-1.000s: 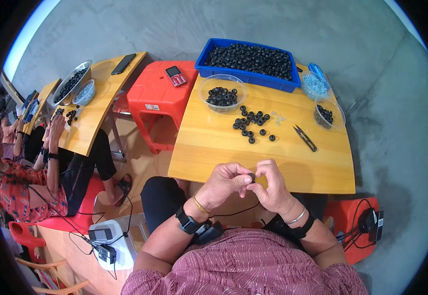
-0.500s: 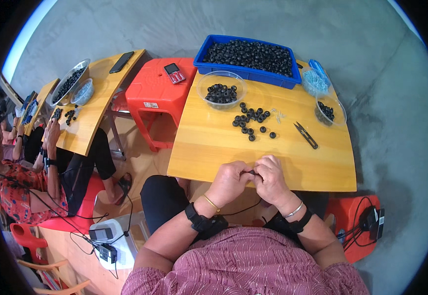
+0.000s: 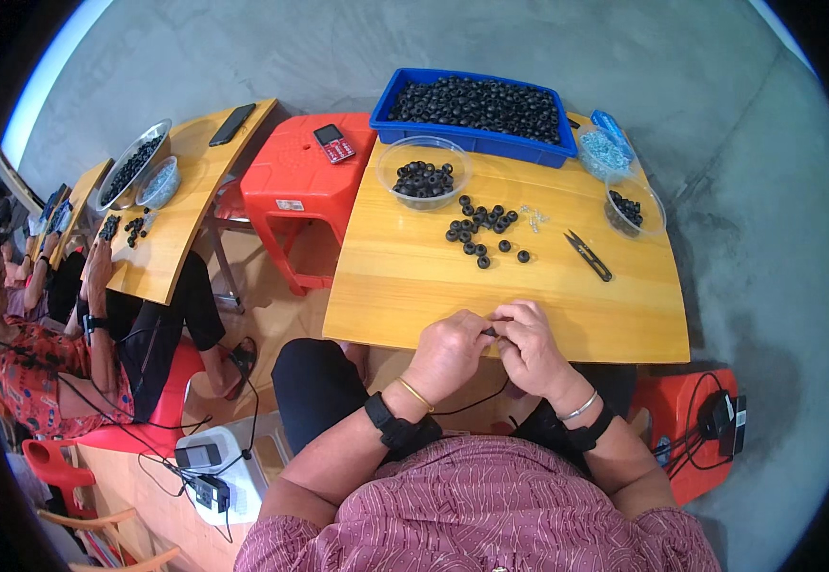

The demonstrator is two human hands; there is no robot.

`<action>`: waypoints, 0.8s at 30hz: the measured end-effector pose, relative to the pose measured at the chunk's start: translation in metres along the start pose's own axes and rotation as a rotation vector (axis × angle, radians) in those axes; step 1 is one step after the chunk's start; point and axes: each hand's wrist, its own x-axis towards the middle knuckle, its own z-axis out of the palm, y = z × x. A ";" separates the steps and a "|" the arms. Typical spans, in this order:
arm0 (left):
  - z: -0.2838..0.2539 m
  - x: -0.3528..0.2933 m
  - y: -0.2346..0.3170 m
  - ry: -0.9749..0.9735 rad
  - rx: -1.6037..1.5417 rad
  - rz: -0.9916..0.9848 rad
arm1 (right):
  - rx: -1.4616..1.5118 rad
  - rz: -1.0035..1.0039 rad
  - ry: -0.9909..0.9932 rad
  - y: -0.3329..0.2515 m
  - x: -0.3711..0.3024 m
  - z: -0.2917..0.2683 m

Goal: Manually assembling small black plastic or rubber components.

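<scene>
Above the table's near edge, my left hand and my right hand meet, fingers closed on a small black piece. It pokes out between the fingertips and is mostly hidden. Further in on the yellow table lie several loose black round pieces with holes, like beads. Beside them is a small scatter of clear bits. Black thread snips rest to the right, their blades pointing away from me. A clear round bowl at the left holds more black pieces.
A blue tray heaped with black pieces stands at the far edge. At the right are a tilted clear bowl and pale blue bits in a container. A phone lies on a red stool; another person works at the left.
The view has shifted slightly, so the table and its things sit a little differently in the picture. Both hands stay together on the black piece, with small finger movements.
</scene>
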 end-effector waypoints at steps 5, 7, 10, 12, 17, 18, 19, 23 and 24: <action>0.001 0.003 -0.001 -0.015 0.057 0.029 | -0.030 0.162 0.059 0.001 0.009 0.000; 0.005 0.002 -0.005 -0.018 0.064 0.032 | -0.072 0.131 0.033 0.000 0.009 0.003; 0.005 0.001 -0.004 -0.021 0.056 0.036 | -0.109 0.104 -0.006 0.002 0.007 0.006; 0.003 0.002 -0.001 -0.011 0.024 0.028 | -0.108 0.130 -0.029 0.000 0.007 0.005; 0.001 0.003 -0.001 -0.056 0.097 0.035 | -0.089 0.156 -0.017 -0.005 0.007 0.006; 0.001 0.004 -0.001 -0.060 0.107 0.032 | -0.108 0.176 -0.043 -0.006 0.007 0.006; 0.001 0.004 0.000 -0.061 0.106 0.033 | -0.127 0.196 -0.068 -0.006 0.008 0.006; 0.001 0.003 -0.002 -0.056 0.128 0.022 | -0.127 0.204 -0.091 -0.007 0.008 0.005; 0.001 0.004 -0.003 -0.063 0.153 0.027 | -0.137 0.209 -0.107 -0.009 0.010 0.003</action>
